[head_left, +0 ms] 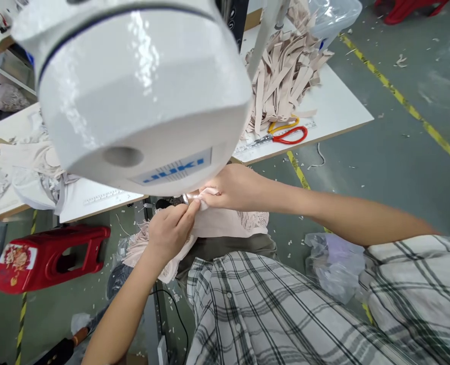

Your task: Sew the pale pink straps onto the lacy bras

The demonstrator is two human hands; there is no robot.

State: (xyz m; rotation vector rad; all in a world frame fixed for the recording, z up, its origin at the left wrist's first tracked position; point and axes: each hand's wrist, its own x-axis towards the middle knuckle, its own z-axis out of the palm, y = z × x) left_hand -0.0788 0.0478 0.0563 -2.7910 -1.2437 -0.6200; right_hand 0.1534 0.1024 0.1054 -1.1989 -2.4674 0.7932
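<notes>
Just below the white sewing machine head (145, 91), near the centre of the frame: pale pink fabric (221, 224), matt, soft and thin-looking. Plain over most of the visible panel, with openwork lace (254, 221) at the right end. Bunches into small folds along the top, falls smoother below, in front of a dark-clothed lap (205, 248).

Runs roughly level across the frame along the long axis, lace end pointing right, lower edge close to horizontal. At the top, a narrow gathered fold, rising slightly from left to right. Left and below, more pale pink cloth (139, 246), hanging in loose, crumpled layers; cannot tell whether joined to the same panel.

Left hand (171, 226), reaching in from the lower left: thumb and forefinger together, grip clamped on the top edge of the fabric. Right hand (230, 186), from the right edge: fingers curled, grip clamped on the gathered fold, some fingertips hidden under the machine head. Both grips close together, beside a shiny metal part (186, 198).

Upper right, on the white tabletop (339, 104): a heap of beige strips (282, 76), with red-handled scissors (276, 138) near the front edge. Left of the frame, white cloth pieces (33, 170); below those, a red stool (31, 266) on the green floor (411, 172).
</notes>
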